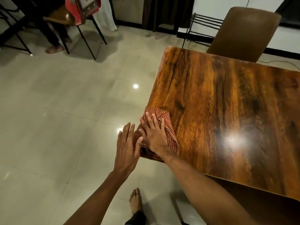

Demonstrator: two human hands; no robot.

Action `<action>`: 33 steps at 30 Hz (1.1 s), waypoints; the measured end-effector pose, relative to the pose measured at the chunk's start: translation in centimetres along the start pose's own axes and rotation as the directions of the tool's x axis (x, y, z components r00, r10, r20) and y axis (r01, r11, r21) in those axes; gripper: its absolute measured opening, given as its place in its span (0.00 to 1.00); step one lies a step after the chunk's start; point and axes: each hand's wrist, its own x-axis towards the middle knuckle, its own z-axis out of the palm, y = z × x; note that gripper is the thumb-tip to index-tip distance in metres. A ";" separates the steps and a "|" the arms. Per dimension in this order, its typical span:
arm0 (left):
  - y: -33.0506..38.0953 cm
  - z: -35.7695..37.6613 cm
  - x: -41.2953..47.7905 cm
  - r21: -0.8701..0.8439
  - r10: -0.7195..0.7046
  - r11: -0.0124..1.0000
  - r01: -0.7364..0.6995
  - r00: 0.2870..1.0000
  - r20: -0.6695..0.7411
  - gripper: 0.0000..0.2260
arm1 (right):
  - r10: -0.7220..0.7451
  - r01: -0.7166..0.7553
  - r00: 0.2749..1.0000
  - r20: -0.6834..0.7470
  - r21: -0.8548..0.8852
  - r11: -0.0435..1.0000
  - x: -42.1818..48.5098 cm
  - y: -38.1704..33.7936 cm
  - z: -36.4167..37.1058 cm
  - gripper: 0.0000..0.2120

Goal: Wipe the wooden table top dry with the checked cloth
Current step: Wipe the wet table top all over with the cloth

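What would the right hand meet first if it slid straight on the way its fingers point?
Probably nothing solid: the right hand on the cloth points over the table's left edge, with only floor beyond.

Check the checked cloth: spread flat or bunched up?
Bunched up. The checked cloth shows folds and a doubled-over edge under the flat right hand, at the left edge of the wooden table top.

right hand point(154, 135) pressing checked cloth point(169, 127) | left hand point(126, 148) open beside table point(227, 103)
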 end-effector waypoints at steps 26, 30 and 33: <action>13.0 10.3 18.3 0.028 0.059 0.997 -0.066 0.980 0.189 0.30 | 0.283 -0.278 0.957 -0.065 0.072 0.958 5.0 23.3 -6.4 0.32; 13.6 11.4 21.1 0.075 0.013 0.997 -0.023 0.991 0.131 0.29 | 0.380 -0.374 0.919 -0.101 0.076 0.924 8.2 26.0 -7.3 0.31; 13.4 12.1 22.8 0.082 0.002 0.997 -0.013 0.992 0.126 0.28 | 0.105 -0.105 0.992 -0.072 0.003 0.994 9.1 23.8 -6.5 0.31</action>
